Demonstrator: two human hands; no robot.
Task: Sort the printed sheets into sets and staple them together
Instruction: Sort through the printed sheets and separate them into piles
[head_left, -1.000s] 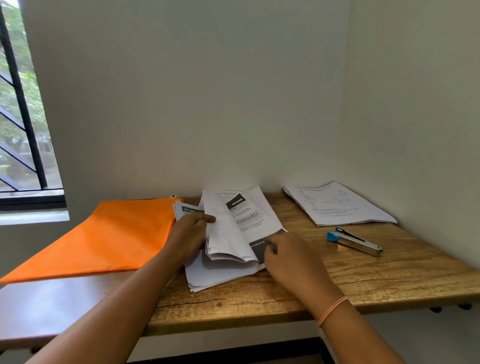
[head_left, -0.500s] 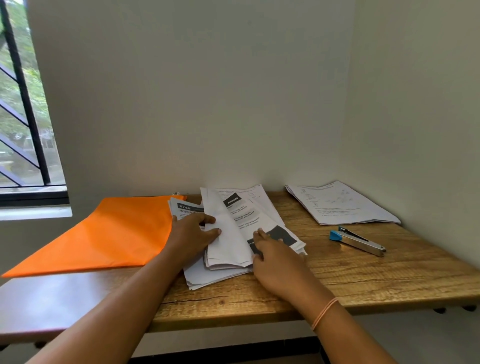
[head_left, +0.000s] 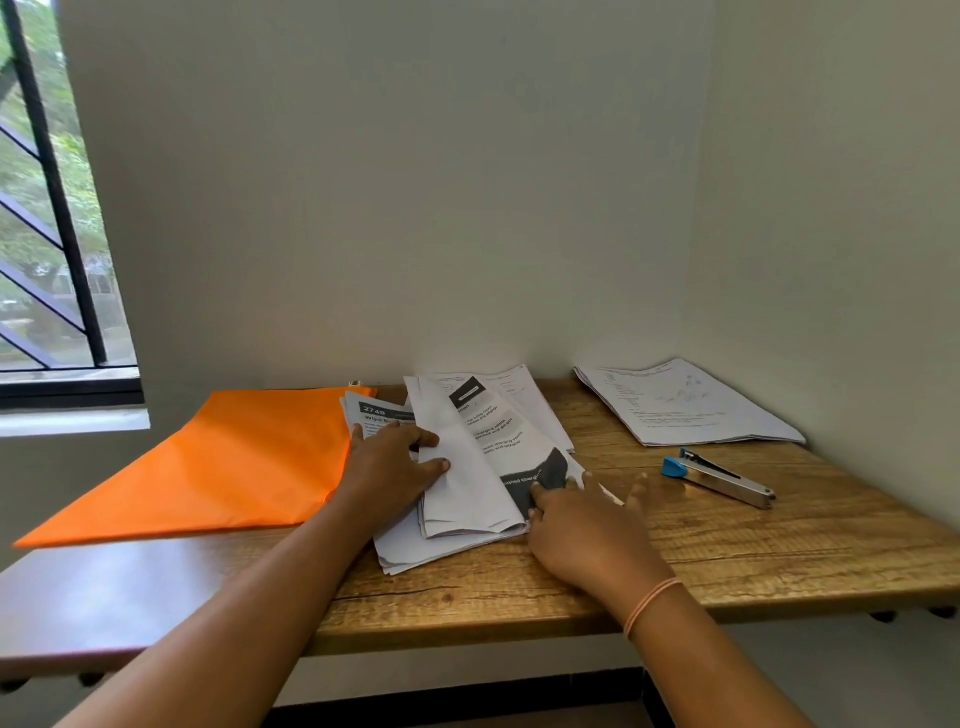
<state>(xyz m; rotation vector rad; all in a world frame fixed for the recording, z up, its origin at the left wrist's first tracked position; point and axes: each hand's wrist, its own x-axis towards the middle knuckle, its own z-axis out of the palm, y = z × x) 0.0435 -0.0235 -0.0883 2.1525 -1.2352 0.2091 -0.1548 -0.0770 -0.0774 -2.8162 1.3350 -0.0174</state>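
A loose pile of printed sheets (head_left: 467, 499) lies in the middle of the wooden table (head_left: 753, 551). My left hand (head_left: 389, 467) holds back a bundle of turned-over white pages, thumb on top of them. The fingers of my right hand (head_left: 582, 519) are spread flat on a sheet with a dark printed band (head_left: 540, 478), which sticks out to the right of the pile. A blue and silver stapler (head_left: 719, 477) lies untouched to the right of my right hand. A second set of sheets (head_left: 680, 402) rests in the far right corner.
An orange folder (head_left: 223, 467) covers the left part of the table, touching the pile. Walls close off the back and the right side. A barred window (head_left: 47, 208) is at the left. The table's front edge runs just below my wrists.
My right hand has slid the dark-banded sheet out to the right and opened its fingers flat. The left hand shifted slightly on the turned pages. The stapler stayed where it was.
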